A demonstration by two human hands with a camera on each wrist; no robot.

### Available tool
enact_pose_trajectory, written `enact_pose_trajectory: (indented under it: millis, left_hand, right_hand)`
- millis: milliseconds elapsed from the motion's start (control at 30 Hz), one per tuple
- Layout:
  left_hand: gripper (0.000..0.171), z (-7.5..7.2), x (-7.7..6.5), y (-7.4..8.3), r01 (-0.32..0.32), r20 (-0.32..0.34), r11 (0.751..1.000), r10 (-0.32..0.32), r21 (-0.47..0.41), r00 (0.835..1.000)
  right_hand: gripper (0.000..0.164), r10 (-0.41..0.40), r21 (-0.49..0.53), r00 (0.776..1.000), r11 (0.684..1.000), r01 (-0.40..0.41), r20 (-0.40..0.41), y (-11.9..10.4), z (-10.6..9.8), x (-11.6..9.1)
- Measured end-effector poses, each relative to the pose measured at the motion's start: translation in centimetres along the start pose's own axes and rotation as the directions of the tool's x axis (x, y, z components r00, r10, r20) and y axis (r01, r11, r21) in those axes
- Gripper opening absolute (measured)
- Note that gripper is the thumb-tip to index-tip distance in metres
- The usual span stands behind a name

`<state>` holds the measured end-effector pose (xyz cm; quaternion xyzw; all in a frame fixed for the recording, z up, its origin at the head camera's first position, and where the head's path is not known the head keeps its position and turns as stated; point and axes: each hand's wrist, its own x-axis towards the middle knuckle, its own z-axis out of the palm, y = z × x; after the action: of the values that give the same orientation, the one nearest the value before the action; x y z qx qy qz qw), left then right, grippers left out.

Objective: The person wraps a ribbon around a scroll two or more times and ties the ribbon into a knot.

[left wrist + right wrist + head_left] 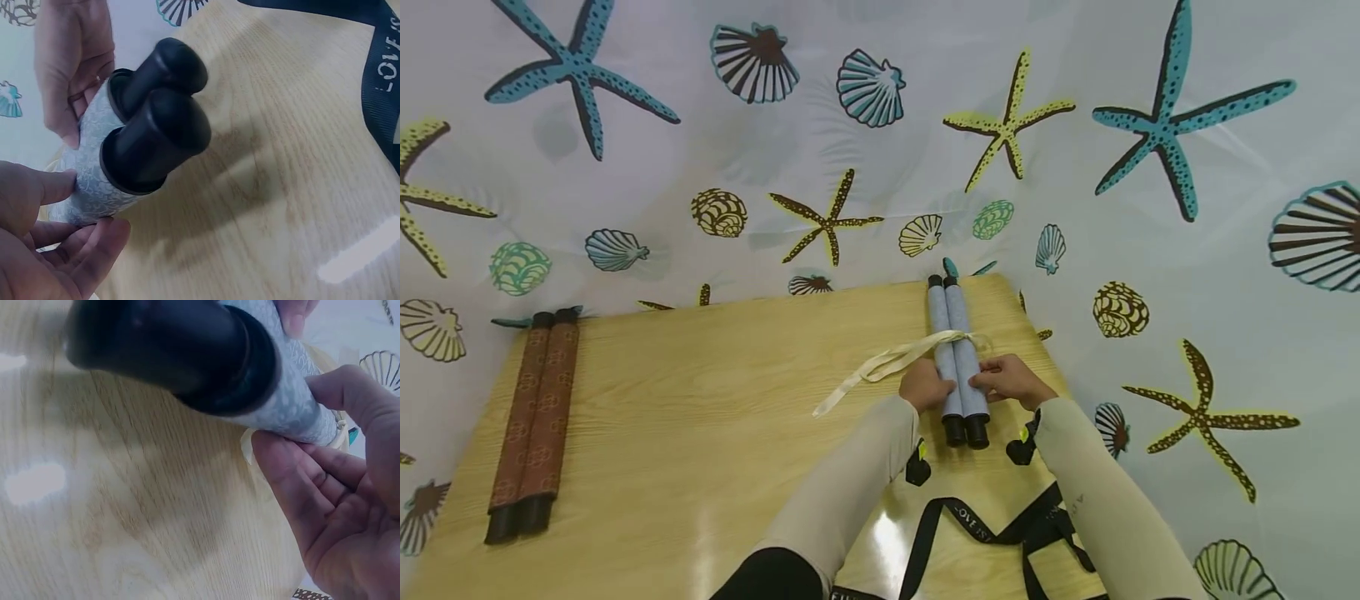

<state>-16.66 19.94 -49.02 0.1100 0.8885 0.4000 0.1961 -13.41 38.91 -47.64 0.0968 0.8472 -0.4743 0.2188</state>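
A light blue patterned scroll (958,367), rolled from both ends into two side-by-side rollers with black end knobs (159,125), lies at the right part of the table. A cream ribbon (898,357) passes round its upper half, with long loose ends trailing left over the tabletop. My left hand (927,385) grips the scroll's left side near the lower end, thumb on top and fingers curled beneath. From the right side, my right hand (350,500) pinches the other roller between thumb and fingers. In the left wrist view the near knobs stand above the wood.
A second scroll (537,417), reddish brown with black knobs, lies at the table's left end. Near the front edge, a black ribbon with white lettering (977,525) lies in loops beneath the right forearm. A sea-patterned cloth (760,150) hangs behind the wooden table (700,400).
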Motion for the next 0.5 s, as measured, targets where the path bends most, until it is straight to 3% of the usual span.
enact_pose_trajectory:
  millis: [100, 167, 333, 500]
  left_hand:
    - [0.018, 0.3, 0.3, -0.4, 0.021, 0.023, 0.998, -0.020, -0.053, 1.000]
    - [0.017, 0.3, 0.5, -0.4, 0.003, 0.048, 0.997, 0.000, -0.082, 0.999]
    - [0.034, 0.8, 0.4, -1.0, -0.058, 0.141, 0.986, 0.081, -0.156, 0.987]
    - [0.044, 1.5, 0.1, -2.5, -0.062, 0.210, 0.980, 0.102, -0.188, 0.972]
  right_hand:
    - [0.062, 0.018, -0.032, 1.000, 0.999, -0.018, -0.008, -0.1, 0.1, 0.9]
    - [0.060, 0.030, -0.045, 0.999, 0.998, -0.031, -0.037, -0.1, 0.0, 1.4]
    - [0.054, 0.072, -0.031, 0.991, 0.997, -0.075, -0.109, 0.9, 0.6, 2.0]
    - [0.055, 0.064, -0.006, 0.991, 0.998, -0.065, -0.115, 1.5, 1.7, 2.1]
